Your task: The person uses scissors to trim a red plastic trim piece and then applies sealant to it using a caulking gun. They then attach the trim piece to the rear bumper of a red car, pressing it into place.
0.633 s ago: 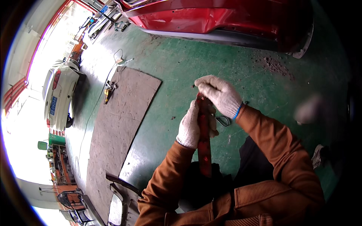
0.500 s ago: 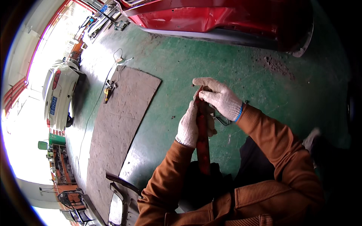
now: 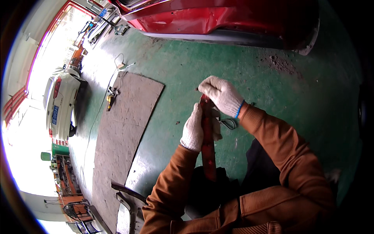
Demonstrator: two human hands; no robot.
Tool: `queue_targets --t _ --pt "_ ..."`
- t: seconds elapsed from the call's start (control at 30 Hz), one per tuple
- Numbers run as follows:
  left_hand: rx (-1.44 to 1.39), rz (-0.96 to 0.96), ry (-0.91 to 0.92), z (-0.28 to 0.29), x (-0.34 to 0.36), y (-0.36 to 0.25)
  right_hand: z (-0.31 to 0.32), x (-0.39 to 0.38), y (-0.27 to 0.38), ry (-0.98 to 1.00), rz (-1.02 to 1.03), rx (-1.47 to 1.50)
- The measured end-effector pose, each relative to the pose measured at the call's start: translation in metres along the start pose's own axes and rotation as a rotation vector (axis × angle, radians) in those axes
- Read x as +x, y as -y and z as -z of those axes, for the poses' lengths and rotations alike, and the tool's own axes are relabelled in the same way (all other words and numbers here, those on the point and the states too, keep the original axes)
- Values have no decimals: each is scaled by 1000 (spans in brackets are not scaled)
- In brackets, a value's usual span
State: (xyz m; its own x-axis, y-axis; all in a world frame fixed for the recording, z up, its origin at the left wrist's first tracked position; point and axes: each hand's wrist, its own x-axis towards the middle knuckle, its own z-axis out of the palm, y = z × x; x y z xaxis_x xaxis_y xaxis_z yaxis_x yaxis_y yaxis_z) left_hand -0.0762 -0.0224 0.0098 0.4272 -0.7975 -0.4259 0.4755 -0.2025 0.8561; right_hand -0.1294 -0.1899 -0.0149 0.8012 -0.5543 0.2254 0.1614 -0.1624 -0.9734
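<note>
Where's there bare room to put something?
Green floor between the grey-brown board and red car looks mostly bare, as does the board's middle, between the yellow tool and dark trim. It's crowded around the left hand, right hand and red strip.

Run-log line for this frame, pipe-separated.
left hand: gripping red strip | right hand: at strip's far end | surroundings: red car, brown mat, green floor

Red strip [image 3: 208,144], darker blotches along it! Left glove [image 3: 192,130], right glove [image 3: 223,96]: both off-white, right one trimmed blue at cuff [image 3: 240,109]. Sleeves [image 3: 168,179] rusty brown, finely ribbed. Green floor [image 3: 183,62], glare-whitened at left; mottled grey-brown board [image 3: 124,121]. Red bodywork [image 3: 187,19], grey along lower edge [image 3: 241,36]. White car [image 3: 66,103], blue plate [image 3: 55,115].
</note>
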Motion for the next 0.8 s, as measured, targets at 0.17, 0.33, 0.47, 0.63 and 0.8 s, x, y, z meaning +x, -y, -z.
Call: queue_targets --t 0.17,0.33,0.47,0.63,0.8 --pt "-57 -29 137 2 0 -3 23 3 12 167 -362 345" --pt "165 -51 26 1 7 3 23 -4 -1 297 -159 140" --pt "163 -1 8 0 10 6 35 6 2 385 -305 157" --pt "-1 67 162 10 12 2 22 7 -14 144 -372 278" --pt "-142 -26 74 13 15 1 8 -14 -12 130 19 288"
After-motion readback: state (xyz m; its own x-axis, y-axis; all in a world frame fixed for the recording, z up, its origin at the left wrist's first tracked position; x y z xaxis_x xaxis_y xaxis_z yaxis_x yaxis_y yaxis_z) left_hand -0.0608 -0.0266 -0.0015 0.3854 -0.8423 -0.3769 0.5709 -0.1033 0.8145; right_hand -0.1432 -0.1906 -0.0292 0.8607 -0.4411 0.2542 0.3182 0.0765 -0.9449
